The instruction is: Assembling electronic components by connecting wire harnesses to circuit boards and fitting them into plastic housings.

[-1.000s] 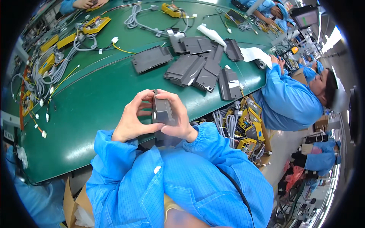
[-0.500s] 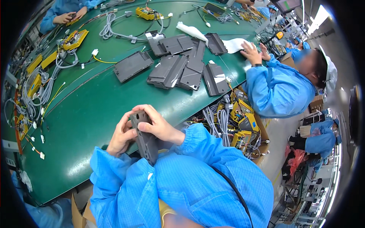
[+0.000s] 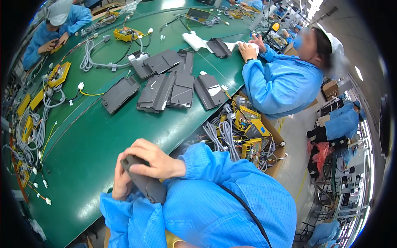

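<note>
Close to my body, at the table's near edge, I hold a dark grey plastic cover (image 3: 149, 187) tilted, its upper end in my fingers and its lower end against my jacket. My left hand (image 3: 120, 181) is closed round its left side, partly hidden behind it. Over the top end reaches my right hand (image 3: 152, 160), the thumb pressed on the near face and the fingers bent over the far side. Further off on the green table lie several similar grey covers (image 3: 155, 91), some overlapping. One separate grey cover (image 3: 120, 95) rests to their left.
At right a co-worker (image 3: 281, 82) handles a white strip (image 3: 194, 41). Below the table edge stands a cardboard box (image 3: 276, 159) of yellow units and grey cables. More yellow units (image 3: 59, 74) with cables line the left. Another person (image 3: 58, 25) works at the far left.
The cover has tilted over and turned in my hands. My right hand has moved further over its top end. The whole view has shifted, and the co-worker's hands have moved on the white strip.
</note>
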Demonstrator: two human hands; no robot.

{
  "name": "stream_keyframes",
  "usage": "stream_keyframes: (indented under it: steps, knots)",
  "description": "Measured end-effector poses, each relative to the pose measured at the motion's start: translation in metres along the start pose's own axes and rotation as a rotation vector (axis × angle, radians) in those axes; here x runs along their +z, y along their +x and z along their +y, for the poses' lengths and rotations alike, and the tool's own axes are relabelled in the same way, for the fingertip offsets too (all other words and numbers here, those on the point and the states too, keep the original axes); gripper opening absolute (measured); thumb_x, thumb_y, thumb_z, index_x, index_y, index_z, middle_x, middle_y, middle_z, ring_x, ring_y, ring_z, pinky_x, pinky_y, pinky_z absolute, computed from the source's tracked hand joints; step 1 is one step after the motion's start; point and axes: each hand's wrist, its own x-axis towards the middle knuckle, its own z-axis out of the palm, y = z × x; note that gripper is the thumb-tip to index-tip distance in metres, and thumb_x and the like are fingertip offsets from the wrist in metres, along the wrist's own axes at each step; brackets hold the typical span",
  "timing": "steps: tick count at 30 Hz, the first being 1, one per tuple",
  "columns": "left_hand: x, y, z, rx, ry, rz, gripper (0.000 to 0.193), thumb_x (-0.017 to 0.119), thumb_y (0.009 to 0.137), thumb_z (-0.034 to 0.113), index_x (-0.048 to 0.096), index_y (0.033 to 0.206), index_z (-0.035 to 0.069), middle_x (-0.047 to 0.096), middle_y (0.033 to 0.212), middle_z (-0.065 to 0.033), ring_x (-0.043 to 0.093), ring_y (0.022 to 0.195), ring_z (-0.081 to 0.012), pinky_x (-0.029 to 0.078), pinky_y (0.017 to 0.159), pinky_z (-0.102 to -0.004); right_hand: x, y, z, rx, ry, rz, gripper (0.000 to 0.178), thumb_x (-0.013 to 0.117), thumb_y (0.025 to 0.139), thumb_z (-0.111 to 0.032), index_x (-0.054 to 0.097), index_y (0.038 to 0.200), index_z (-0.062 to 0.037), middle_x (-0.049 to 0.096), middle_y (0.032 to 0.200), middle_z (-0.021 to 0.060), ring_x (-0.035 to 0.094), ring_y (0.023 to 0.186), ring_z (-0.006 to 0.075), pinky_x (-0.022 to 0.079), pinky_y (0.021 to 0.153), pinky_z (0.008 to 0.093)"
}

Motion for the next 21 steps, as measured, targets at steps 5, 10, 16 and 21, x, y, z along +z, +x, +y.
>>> stream_keyframes:
  steps: [5, 10, 16, 21]
  knots:
    - [0.004, -0.022, -0.011, 0.061, -0.019, 0.134, 0.073, 0.076, 0.066, 0.042, 0.043, 0.120, 0.005, 0.051, 0.108, -0.0063, 0.052, 0.102, -0.0166, 0.043, 0.089, -0.0303, 0.003, -0.006, -0.003, 0.001, 0.025, -0.104, 0.040, 0.061, 0.084, -0.030, 0.054, 0.109, -0.0001, 0.052, 0.092, 0.0142, 0.052, 0.083, 0.0287, 0.044, 0.073, 0.0357]
    - [0.012, -0.022, 0.005, 0.010, 0.043, 0.037, 0.078, 0.080, 0.064, 0.042, 0.042, 0.121, 0.003, 0.053, 0.107, -0.0060, 0.054, 0.101, -0.0158, 0.043, 0.088, -0.0290, 0.000, -0.012, -0.014, -0.030, 0.033, -0.027, 0.038, 0.059, 0.084, -0.033, 0.055, 0.105, -0.0006, 0.048, 0.083, 0.0130, 0.049, 0.075, 0.0283, 0.042, 0.068, 0.0366]
    - [0.019, -0.016, 0.016, -0.047, 0.149, -0.046, 0.080, 0.079, 0.066, 0.041, 0.040, 0.123, 0.001, 0.054, 0.110, -0.0087, 0.053, 0.103, -0.0150, 0.042, 0.090, -0.0301, -0.014, -0.020, -0.019, -0.045, -0.054, -0.036, 0.050, 0.060, 0.084, -0.034, 0.052, 0.113, 0.0062, 0.054, 0.095, 0.0180, 0.056, 0.081, 0.0305, 0.046, 0.070, 0.0350]
    - [0.003, -0.020, 0.006, 0.107, 0.191, 0.042, 0.077, 0.075, 0.068, 0.041, 0.042, 0.125, 0.001, 0.051, 0.116, -0.0087, 0.050, 0.109, -0.0185, 0.040, 0.093, -0.0310, -0.016, -0.002, -0.016, -0.034, 0.084, -0.190, 0.055, 0.062, 0.083, -0.036, 0.049, 0.120, 0.0019, 0.051, 0.108, 0.0178, 0.051, 0.100, 0.0312, 0.042, 0.086, 0.0390]
